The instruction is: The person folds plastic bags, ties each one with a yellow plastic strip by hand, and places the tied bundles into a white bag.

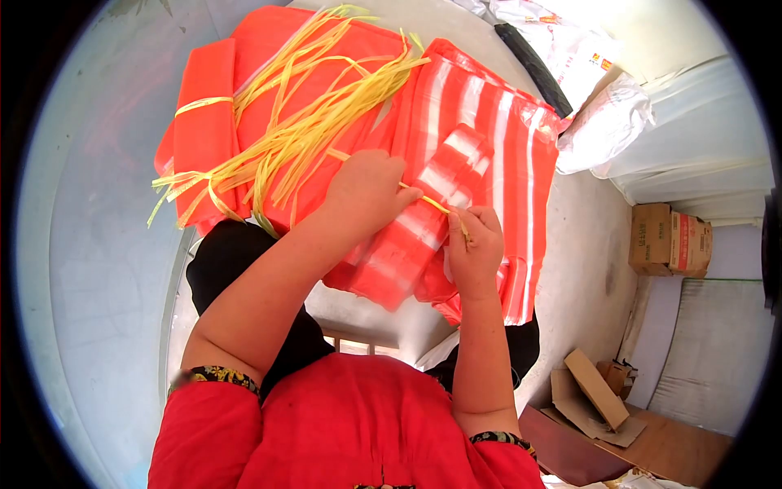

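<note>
A yellow strip (428,198) is stretched between my two hands, over a folded red-and-white striped plastic bundle (419,232). My left hand (366,191) is closed round one part of the strip, with an end poking out beyond the knuckles. On the right, my right hand (476,244) pinches the strip near its other end. Under the bundle spreads a stack of striped plastic (521,187). Many loose yellow strips (326,122) lie over red plastic (273,41) at the upper left. A folded red bundle (204,134) there has a yellow band around it.
Beyond the stack lie a black roll (533,69) and white sacks (607,122). A cardboard box (672,240) stands at the right. Flattened cardboard (595,399) rests on a brown table (684,448) at the lower right. A pale wall-like surface (106,220) fills the left.
</note>
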`<control>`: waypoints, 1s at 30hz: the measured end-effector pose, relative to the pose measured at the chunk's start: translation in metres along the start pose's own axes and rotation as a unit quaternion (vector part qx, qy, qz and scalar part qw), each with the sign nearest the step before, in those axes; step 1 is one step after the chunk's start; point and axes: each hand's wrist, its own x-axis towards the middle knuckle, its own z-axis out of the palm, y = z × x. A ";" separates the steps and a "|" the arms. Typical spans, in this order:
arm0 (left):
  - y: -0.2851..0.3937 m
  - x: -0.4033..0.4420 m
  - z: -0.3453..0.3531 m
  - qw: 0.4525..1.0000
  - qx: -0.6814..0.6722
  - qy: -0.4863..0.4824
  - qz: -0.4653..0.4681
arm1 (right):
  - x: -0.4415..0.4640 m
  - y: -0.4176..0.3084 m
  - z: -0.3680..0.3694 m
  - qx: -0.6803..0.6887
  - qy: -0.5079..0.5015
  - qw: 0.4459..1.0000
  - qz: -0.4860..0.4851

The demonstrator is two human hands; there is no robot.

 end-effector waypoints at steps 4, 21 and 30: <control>0.001 0.001 0.000 1.000 0.013 -0.019 -0.003 | 0.014 0.000 0.005 0.086 -0.001 0.996 -0.005; 0.000 -0.001 -0.003 0.963 -0.200 0.003 0.181 | 0.021 -0.013 0.030 0.252 -0.143 0.934 0.207; 0.008 0.003 0.007 0.929 -0.362 -0.064 0.039 | 0.016 -0.006 0.031 0.215 -0.123 0.957 0.150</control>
